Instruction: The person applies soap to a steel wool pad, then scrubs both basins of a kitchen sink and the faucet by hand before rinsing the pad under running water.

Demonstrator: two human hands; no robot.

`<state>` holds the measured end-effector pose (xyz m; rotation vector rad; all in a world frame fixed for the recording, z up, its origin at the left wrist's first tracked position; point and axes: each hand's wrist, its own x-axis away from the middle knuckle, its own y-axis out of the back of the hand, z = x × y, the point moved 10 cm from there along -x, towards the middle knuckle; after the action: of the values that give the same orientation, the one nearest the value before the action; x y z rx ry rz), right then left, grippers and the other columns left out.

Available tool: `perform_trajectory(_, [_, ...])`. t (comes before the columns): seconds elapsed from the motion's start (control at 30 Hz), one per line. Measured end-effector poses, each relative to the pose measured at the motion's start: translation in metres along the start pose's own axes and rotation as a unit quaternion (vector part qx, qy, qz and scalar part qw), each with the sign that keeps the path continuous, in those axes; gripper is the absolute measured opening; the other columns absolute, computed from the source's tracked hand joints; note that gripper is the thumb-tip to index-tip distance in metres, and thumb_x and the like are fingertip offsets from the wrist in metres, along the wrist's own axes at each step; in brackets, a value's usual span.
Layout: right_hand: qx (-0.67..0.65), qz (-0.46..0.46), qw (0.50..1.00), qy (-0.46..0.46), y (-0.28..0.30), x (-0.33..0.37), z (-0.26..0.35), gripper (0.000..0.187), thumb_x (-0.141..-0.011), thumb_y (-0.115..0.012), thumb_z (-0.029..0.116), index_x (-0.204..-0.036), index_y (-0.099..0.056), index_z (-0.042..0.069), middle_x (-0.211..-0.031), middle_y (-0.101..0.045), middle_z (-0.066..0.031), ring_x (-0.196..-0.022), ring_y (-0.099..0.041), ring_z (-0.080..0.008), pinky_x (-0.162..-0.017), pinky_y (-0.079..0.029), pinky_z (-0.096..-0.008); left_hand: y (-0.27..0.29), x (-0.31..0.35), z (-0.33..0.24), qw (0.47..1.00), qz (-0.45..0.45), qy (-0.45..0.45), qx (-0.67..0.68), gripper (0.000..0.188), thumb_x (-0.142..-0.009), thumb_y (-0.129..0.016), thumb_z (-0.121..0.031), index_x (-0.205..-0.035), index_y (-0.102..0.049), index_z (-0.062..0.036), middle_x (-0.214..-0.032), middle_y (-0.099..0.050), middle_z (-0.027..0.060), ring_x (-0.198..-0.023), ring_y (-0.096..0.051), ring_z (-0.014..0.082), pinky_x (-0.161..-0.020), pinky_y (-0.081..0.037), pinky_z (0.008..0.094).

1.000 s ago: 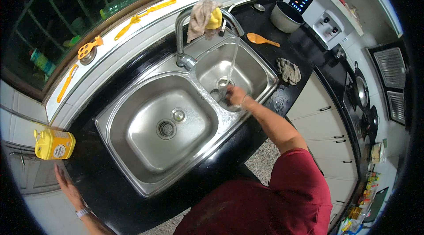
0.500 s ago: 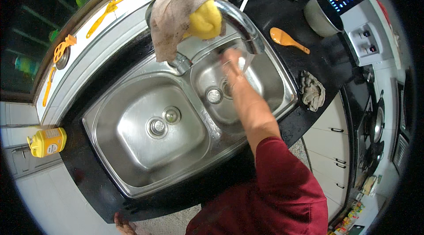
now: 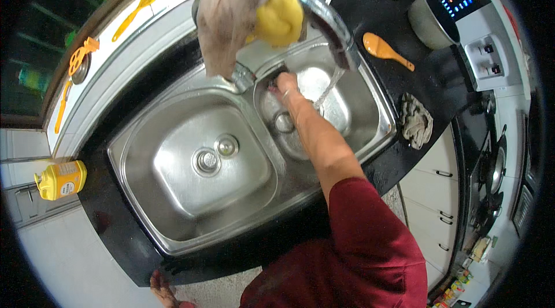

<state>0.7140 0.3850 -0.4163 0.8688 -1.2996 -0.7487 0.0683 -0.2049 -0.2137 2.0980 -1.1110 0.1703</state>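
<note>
Noting my right hand [image 3: 287, 83] in the small basin [image 3: 361, 112], upper centre of frame, at its upper-left corner; can't tell whether that grip is closed on anything. Water stream [image 3: 333, 84] falls to its right. Left hand [image 3: 163, 292] farther off, lower left, by the surface [image 3: 118, 241] edge; closure unclear.

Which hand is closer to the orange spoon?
Right: the right hand is in the smaller basin, left of the orange spoon. The left hand is farther, by the edge of the counter.
</note>
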Motion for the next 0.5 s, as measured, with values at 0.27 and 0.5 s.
perform_trajectory(0.27, [-0.461, 0.093, 0.882, 0.042, -0.007, 0.123, 0.045, 0.048, -0.082, -0.046, 0.005, -0.128, -0.057, 0.001, -0.127, -0.058, -0.0284, -0.121, -0.055, -0.0413, -0.106, -0.041, -0.0439, -0.004, 0.015, 0.0, 0.996, -0.035, 0.007, 0.08, 0.041, -0.092, -0.067, -0.027, -0.124, -0.057, -0.0032, -0.13, -0.057, 0.0114, -0.113, -0.058, 0.0245, -0.094, -0.048, 0.0394])
perform_trajectory(0.5, [-0.547, 0.244, 0.798, -0.068, -0.052, 0.208, 0.014, 0.061, -0.097, -0.046, 0.043, -0.144, -0.044, 0.004, -0.143, -0.049, -0.021, -0.136, -0.041, -0.0324, -0.114, -0.031, -0.0427, -0.025, -0.005, -0.004, 0.992, -0.015, -0.029, 0.124, 0.027, -0.092, -0.066, -0.021, -0.116, -0.063, -0.0076, -0.103, -0.064, 0.0026, -0.092, -0.059, 0.0165, -0.075, -0.048, 0.0309])
